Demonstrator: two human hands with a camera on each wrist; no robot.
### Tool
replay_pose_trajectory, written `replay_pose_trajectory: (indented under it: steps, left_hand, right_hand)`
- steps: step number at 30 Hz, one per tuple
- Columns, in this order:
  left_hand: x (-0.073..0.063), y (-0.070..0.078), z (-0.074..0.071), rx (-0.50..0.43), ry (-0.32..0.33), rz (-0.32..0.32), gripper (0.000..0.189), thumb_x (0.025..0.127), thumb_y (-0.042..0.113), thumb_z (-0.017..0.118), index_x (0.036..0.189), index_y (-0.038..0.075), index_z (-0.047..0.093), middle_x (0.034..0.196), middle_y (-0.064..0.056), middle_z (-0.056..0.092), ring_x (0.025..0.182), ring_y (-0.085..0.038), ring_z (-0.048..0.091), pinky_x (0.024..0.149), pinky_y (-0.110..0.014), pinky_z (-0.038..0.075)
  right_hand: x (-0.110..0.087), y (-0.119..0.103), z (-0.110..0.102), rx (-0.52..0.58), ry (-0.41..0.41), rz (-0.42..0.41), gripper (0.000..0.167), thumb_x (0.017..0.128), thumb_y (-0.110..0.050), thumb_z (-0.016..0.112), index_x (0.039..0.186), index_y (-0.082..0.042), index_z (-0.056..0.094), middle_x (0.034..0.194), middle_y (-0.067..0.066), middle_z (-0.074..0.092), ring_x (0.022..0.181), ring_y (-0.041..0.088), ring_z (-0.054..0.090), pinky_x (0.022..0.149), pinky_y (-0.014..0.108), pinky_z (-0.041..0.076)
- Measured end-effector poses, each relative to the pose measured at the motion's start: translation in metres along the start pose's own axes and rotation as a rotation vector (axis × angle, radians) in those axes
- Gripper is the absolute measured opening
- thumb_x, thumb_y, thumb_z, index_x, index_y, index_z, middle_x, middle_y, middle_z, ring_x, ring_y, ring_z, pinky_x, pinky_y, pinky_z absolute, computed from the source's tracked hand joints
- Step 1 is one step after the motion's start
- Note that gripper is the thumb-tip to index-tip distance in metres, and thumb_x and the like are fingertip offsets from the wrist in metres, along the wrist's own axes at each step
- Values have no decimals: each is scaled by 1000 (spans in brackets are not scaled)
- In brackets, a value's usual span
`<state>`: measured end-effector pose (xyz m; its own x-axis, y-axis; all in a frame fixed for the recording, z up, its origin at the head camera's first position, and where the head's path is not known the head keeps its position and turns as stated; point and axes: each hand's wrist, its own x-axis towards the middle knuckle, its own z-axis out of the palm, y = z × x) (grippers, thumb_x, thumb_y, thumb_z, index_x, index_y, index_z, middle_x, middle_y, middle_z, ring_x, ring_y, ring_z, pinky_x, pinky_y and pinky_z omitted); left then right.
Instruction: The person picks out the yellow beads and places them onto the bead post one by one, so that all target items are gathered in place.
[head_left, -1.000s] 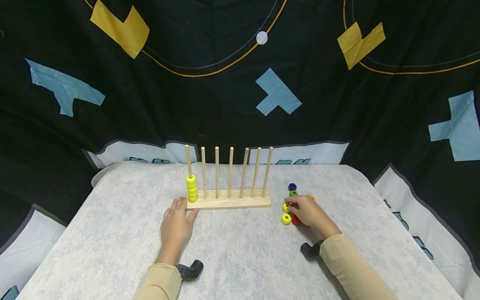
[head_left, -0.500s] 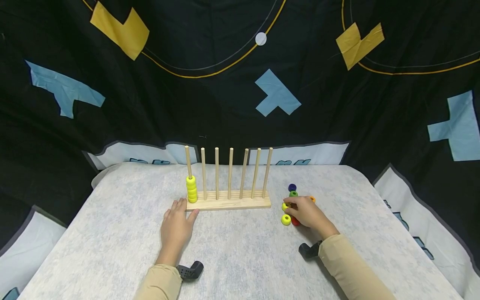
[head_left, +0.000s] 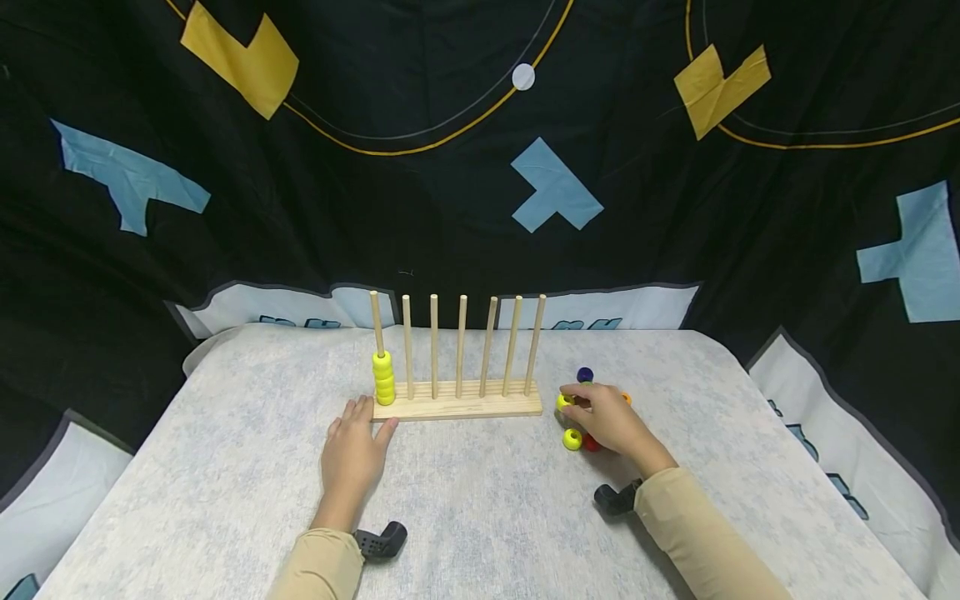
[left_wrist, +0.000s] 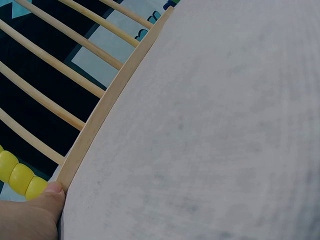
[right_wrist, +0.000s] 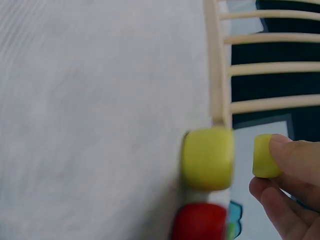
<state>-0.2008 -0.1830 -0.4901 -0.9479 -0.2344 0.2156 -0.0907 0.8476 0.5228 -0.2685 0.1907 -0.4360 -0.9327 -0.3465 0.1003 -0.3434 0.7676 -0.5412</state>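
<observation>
In the head view, a wooden peg rack with a row of upright pegs stands mid-table, several yellow beads stacked on its leftmost peg. My left hand rests against the rack's left end; its thumb touches the front edge in the left wrist view. Right of the rack, my right hand pinches a yellow bead between thumb and fingers, just above the table. Another yellow bead and a red bead lie below that hand.
Beyond the right hand lie a dark blue bead and an orange bead, partly covered; a green one is mostly hidden. A pale cloth covers the table. A black patterned curtain hangs behind it.
My right hand has lifted the yellow bead and shifted slightly left and up with it, covering more of the green bead. The left hand and rack have stayed put.
</observation>
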Motion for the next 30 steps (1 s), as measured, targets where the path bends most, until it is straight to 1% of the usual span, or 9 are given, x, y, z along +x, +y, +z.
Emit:
replay_pose_trajectory:
  steps: [3,10,15,18,24,30]
  left_hand:
    - [1,0,0,1,-1,0,69,99,39,59,148,-5,40,153,-25,41,148,-41,30,123,-54,20]
    - [1,0,0,4,14,8,68,98,38,61,147,-5,41,152,-25,42,147,-42,31,123,-55,21]
    - [0,0,0,3,18,10,69,98,39,61,147,-5,41,152,-25,42,146,-43,32,123,-55,22]
    - [0,0,0,2,14,8,69,98,39,61,147,-5,41,152,-25,42,147,-42,32,123,-55,21]
    - [1,0,0,3,2,1,69,98,39,60,148,-5,40,153,-25,41,147,-42,30,123,-55,20]
    - [1,-1,1,3,-3,-2,69,99,40,59,148,-4,40,153,-24,41,148,-41,30,124,-54,20]
  right_hand:
    - [0,-9,-3,26,3,-20,38,94,-21,70,130,-8,66,123,8,71,109,26,68,95,45,57]
    - [4,-31,-9,54,26,-107,38,92,-18,72,128,-9,67,127,9,69,110,27,68,95,45,57]
    - [9,-48,-11,72,7,-129,38,93,-21,71,129,-10,66,130,8,68,111,26,67,95,45,57]
    - [14,-60,-11,76,2,-168,37,94,-22,70,129,-10,66,129,7,68,110,24,67,96,42,57]
    - [24,-82,-6,97,13,-287,36,93,-16,71,127,-7,68,124,7,70,105,19,67,95,37,58]
    - [34,-111,-3,98,22,-367,34,93,-15,71,125,-7,69,123,6,71,102,16,67,93,34,58]
